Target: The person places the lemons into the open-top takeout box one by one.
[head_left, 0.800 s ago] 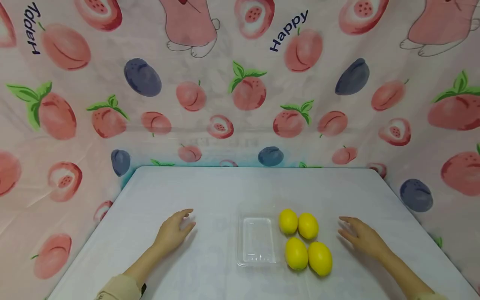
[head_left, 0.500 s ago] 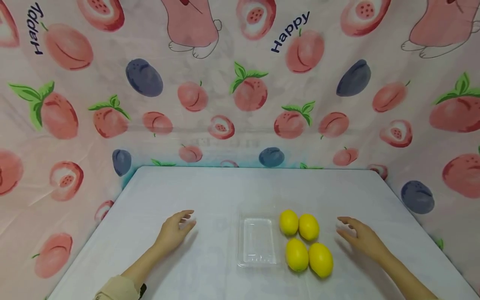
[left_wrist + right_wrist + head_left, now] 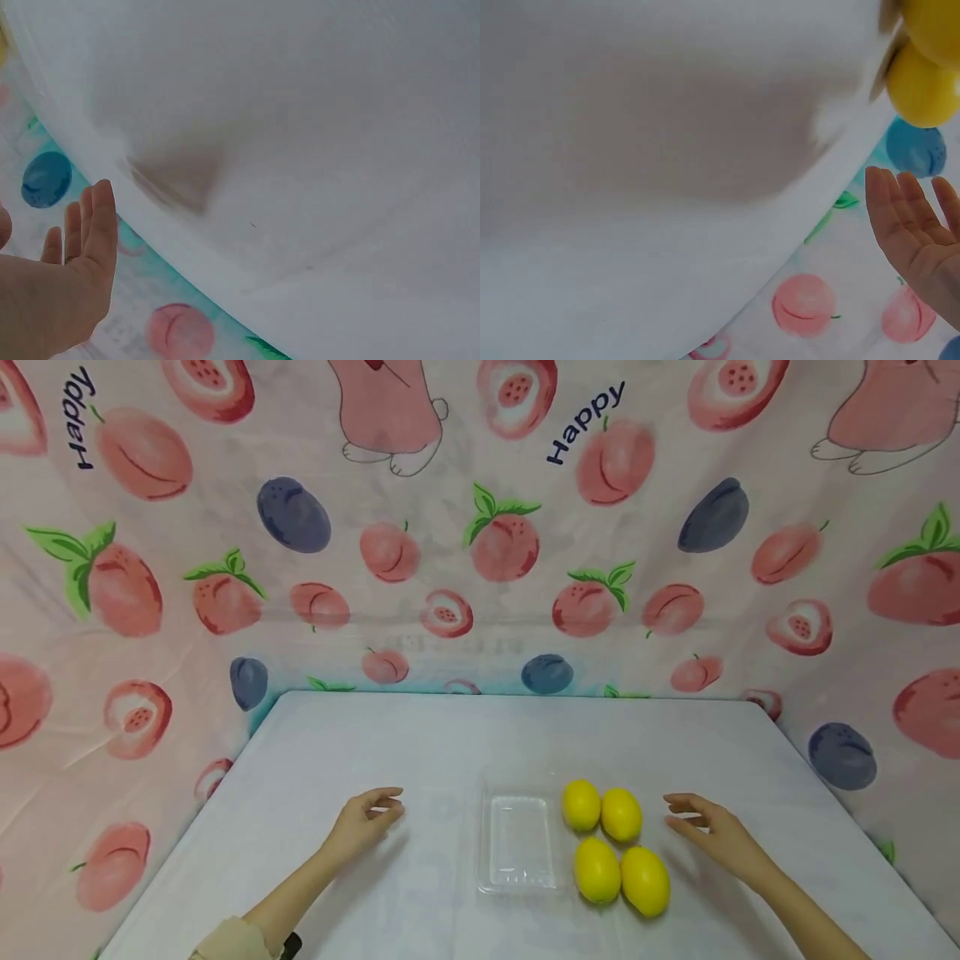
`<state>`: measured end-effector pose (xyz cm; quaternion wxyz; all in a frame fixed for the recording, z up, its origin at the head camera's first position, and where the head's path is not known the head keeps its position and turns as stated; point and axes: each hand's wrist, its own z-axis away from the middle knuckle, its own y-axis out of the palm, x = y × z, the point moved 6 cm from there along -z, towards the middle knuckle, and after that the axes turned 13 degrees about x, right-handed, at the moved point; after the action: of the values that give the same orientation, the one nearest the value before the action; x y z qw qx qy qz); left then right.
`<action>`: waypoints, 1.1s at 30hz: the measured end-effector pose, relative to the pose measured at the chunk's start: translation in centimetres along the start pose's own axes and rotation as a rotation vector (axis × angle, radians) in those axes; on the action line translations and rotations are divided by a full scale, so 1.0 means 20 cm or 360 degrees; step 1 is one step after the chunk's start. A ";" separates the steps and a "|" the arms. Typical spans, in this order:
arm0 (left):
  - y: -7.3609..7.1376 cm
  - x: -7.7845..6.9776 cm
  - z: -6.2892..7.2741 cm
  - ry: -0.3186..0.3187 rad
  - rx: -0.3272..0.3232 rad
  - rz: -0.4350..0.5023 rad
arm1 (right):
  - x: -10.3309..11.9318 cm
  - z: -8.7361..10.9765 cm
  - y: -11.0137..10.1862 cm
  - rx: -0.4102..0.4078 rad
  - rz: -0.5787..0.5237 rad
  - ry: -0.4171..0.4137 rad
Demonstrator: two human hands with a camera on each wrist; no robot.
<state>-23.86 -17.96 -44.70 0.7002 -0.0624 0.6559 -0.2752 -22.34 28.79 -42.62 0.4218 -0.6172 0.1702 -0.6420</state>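
Observation:
In the head view a clear plastic box (image 3: 520, 842) lies on the white table between my two hands. Several yellow lemons (image 3: 597, 870) sit in a cluster along its right side, two behind and two in front. My left hand (image 3: 363, 818) hovers left of the box with relaxed fingers and holds nothing. To the right of the lemons, my right hand (image 3: 712, 828) is likewise held over the table, fingers relaxed, nothing in it. The right wrist view shows two lemons (image 3: 924, 86) at its upper right, beyond the fingertips.
The white table (image 3: 405, 735) has its back edge against a pink cloth backdrop (image 3: 450, 510) printed with peaches, plums and lettering. The cloth also runs down along both sides of the table. A dark band (image 3: 292, 945) shows at the left wrist.
My left hand has moved right, a little closer to the box. The right hand has shifted slightly left toward the lemons. The box and lemons stay in place on the table.

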 end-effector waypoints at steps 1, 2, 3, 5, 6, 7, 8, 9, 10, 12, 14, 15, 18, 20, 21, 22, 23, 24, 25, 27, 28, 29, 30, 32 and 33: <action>0.02 -0.01 0.01 0.0004 0.0039 0.0041 | 0.01 0.00 0.01 0.0028 -0.0042 0.0015; 0.04 -0.02 0.02 0.0006 0.0083 0.0077 | 0.01 0.01 0.01 0.0058 -0.0082 0.0033; 0.06 -0.03 0.03 0.0006 0.0125 0.0107 | 0.01 0.01 0.02 0.0089 -0.0123 0.0047; 0.10 -0.05 0.04 -0.0006 0.0201 0.0176 | 0.03 0.02 0.04 0.0131 -0.0214 0.0062; 0.12 -0.06 0.05 -0.0027 0.0225 0.0215 | 0.03 0.02 0.04 0.0144 -0.0244 0.0064; 0.13 -0.06 0.05 -0.0048 0.0245 0.0265 | 0.04 0.02 0.05 0.0156 -0.0267 0.0063; 0.15 -0.06 0.05 -0.0062 0.0271 0.0318 | 0.05 0.02 0.05 0.0162 -0.0290 0.0065; 0.16 -0.06 0.05 -0.0078 0.0291 0.0365 | 0.06 0.02 0.06 0.0169 -0.0312 0.0059; 0.17 -0.07 0.05 -0.0103 0.0298 0.0412 | 0.07 0.02 0.06 0.0175 -0.0331 0.0058; 0.20 -0.08 0.04 -0.0133 0.0325 0.0517 | 0.08 0.03 0.06 0.0187 -0.0358 0.0062; 0.22 -0.09 0.04 -0.0141 0.0358 0.0598 | 0.09 0.03 0.07 0.0198 -0.0366 0.0059; 0.23 -0.10 0.03 -0.0149 0.0359 0.0628 | 0.09 0.04 0.07 0.0203 -0.0363 0.0052; 0.25 -0.12 0.02 -0.0160 0.0368 0.0706 | 0.10 0.05 0.08 0.0211 -0.0345 0.0073; 0.26 -0.12 0.02 -0.0180 0.0361 0.0742 | 0.10 0.05 0.09 0.0218 -0.0342 0.0092; 0.27 -0.12 0.02 -0.0191 0.0361 0.0759 | 0.11 0.05 0.09 0.0221 -0.0339 0.0101; 0.28 -0.12 0.02 -0.0202 0.0362 0.0772 | 0.11 0.06 0.10 0.0223 -0.0339 0.0115; 0.29 -0.12 0.02 -0.0210 0.0363 0.0787 | 0.10 0.06 0.10 0.0227 -0.0339 0.0131; 0.30 -0.12 0.02 -0.0217 0.0364 0.0792 | 0.11 0.07 0.11 0.0230 -0.0333 0.0132; 0.31 -0.12 0.02 -0.0223 0.0365 0.0801 | 0.11 0.07 0.11 0.0240 -0.0326 0.0129; 0.34 -0.11 0.02 -0.0230 0.0372 0.0817 | 0.10 0.08 0.12 0.0262 -0.0317 0.0135; 0.35 -0.11 0.02 -0.0235 0.0375 0.0827 | 0.10 0.08 0.13 0.0277 -0.0318 0.0142; 0.37 -0.11 0.02 -0.0238 0.0382 0.0838 | 0.10 0.08 0.14 0.0292 -0.0321 0.0146; 0.38 -0.11 0.02 -0.0242 0.0390 0.0853 | 0.10 0.08 0.14 0.0305 -0.0326 0.0149; 0.42 -0.11 0.02 -0.0253 0.0413 0.0882 | 0.10 0.09 0.15 0.0325 -0.0334 0.0153; 0.43 -0.12 0.02 -0.0256 0.0427 0.0891 | 0.10 0.09 0.16 0.0328 -0.0332 0.0149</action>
<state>-20.92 -9.75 -46.48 0.8002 0.1919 0.5480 -0.1500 -19.35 25.89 -43.28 0.4054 -0.5545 0.0579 -0.7245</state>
